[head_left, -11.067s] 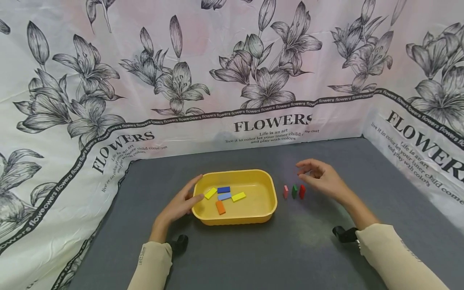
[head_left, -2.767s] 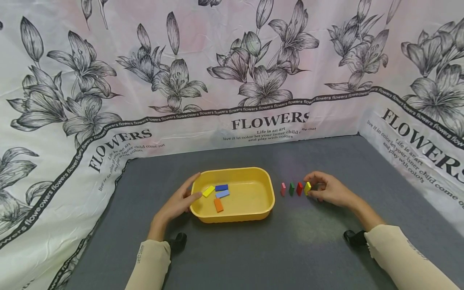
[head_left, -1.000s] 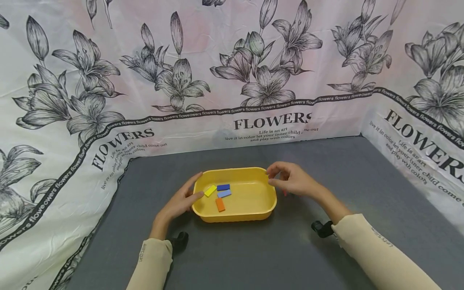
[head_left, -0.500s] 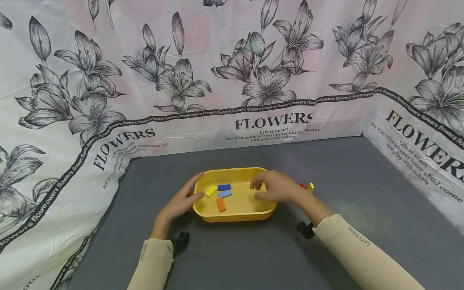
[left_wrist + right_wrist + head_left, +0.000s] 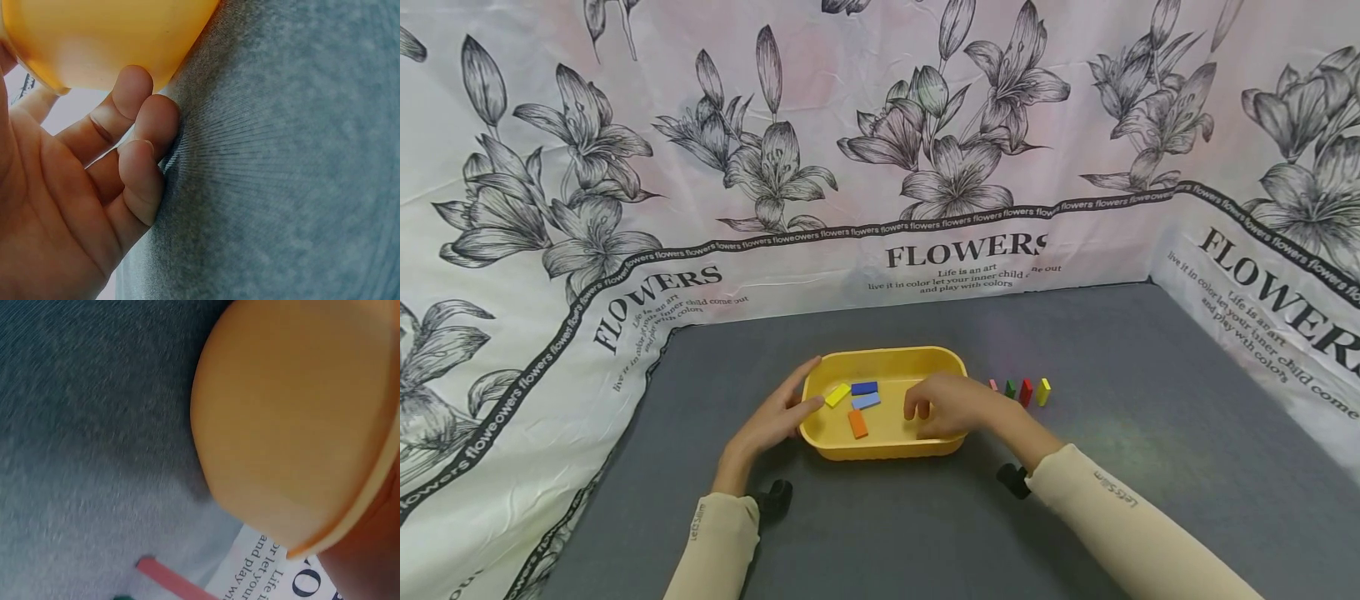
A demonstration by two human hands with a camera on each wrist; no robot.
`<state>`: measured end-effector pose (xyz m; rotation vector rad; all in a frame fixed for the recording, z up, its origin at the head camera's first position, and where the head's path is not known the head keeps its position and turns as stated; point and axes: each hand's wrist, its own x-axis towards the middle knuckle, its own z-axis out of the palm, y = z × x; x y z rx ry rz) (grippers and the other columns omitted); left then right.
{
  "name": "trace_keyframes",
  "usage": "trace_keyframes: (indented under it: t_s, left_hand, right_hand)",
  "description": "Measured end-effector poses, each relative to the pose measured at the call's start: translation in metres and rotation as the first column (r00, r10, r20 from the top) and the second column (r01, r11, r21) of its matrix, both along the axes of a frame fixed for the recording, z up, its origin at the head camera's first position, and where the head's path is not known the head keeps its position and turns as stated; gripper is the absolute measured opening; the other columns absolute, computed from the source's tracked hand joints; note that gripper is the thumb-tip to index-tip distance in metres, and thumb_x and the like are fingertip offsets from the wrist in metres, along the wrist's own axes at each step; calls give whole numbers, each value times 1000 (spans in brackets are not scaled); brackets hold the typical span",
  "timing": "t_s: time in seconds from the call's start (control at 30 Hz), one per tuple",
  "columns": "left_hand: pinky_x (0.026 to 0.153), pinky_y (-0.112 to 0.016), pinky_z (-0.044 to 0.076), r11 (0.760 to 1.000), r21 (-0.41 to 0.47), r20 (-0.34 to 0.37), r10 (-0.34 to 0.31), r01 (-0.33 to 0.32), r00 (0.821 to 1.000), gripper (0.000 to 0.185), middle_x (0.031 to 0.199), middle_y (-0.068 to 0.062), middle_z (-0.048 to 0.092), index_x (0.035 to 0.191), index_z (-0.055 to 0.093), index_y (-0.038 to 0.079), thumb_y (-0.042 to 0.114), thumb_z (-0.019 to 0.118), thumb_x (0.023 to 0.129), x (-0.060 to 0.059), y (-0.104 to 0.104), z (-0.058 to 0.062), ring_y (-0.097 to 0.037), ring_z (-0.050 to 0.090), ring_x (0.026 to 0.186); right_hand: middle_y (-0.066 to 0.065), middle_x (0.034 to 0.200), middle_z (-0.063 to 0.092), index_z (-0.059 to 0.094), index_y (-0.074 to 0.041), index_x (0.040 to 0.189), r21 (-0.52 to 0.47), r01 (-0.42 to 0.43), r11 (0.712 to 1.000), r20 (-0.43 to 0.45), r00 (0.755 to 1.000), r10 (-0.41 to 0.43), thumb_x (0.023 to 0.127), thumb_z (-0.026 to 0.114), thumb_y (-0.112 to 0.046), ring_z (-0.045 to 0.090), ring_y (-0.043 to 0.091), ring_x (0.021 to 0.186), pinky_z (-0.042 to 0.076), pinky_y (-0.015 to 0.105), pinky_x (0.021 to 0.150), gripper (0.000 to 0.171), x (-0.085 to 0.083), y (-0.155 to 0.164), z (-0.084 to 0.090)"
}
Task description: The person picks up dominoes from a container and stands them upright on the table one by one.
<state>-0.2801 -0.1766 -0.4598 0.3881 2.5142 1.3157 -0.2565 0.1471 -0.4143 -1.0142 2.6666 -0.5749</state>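
Observation:
A yellow tray (image 5: 887,357) sits mid-table on the grey mat. A yellow block (image 5: 837,394), a dark blue block (image 5: 864,388), a light blue block (image 5: 866,401) and an orange block (image 5: 857,424) lie flat in it. My left hand (image 5: 790,408) grips the tray's left rim, thumb on the rim and fingers (image 5: 140,162) against the outer wall (image 5: 106,37). My right hand (image 5: 925,410) reaches over the tray's right side, fingers loosely bent above the floor, holding nothing. The tray underside (image 5: 300,412) fills the right wrist view.
Right of the tray stands a row of small upright blocks: pink (image 5: 993,385), green (image 5: 1010,389), red (image 5: 1026,392), yellow (image 5: 1042,391). The pink block (image 5: 172,578) also shows from the right wrist. A flower-printed cloth wall (image 5: 955,250) encloses the mat (image 5: 1075,500) at back and sides.
My right hand left the yellow block standing at the row's right end and moved left, over the tray's right rim and into the tray. The left hand stayed on the rim.

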Motion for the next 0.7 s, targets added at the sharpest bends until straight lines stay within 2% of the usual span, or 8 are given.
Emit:
trace_keyframes:
  t_s: [0.17,0.33,0.53,0.7]
  left_hand:
    - [59,-34,46,1000,21,-8,-19,19,1000,69,86,-15,57,160,23,42,37,60,102,0,0,-1,-22,51,61]
    - [59,-35,46,1000,25,-9,-18,19,1000,70,87,-16,57,161,23,39,33,60,103,-1,0,0,-22,51,62]
    - [60,-35,47,1000,20,-10,-12,12,1000,68,85,-15,56,161,24,41,33,59,103,-1,0,-1,-23,52,62]
    - [60,-34,47,1000,15,-7,-11,11,1000,67,84,-14,55,160,24,42,35,59,103,-1,-1,-3,-23,52,63]
  right_hand:
    - [-1,86,70,74,-14,94,26,-4,1000,49,999,3,83,81,-11,57,10,76,51,28,75,13,-1,-7,-2]
    - [-1,87,69,73,-14,95,16,-4,1000,66,998,2,84,79,-10,56,11,78,51,29,78,13,-3,-12,-5]
    - [0,92,70,73,-15,103,-20,-5,1000,27,1000,5,87,81,-22,56,11,80,50,29,79,19,-5,-20,-11]
    - [-2,87,67,74,-16,104,-35,46,998,25,999,-45,86,82,-29,55,11,76,49,29,74,24,-6,-30,-17]
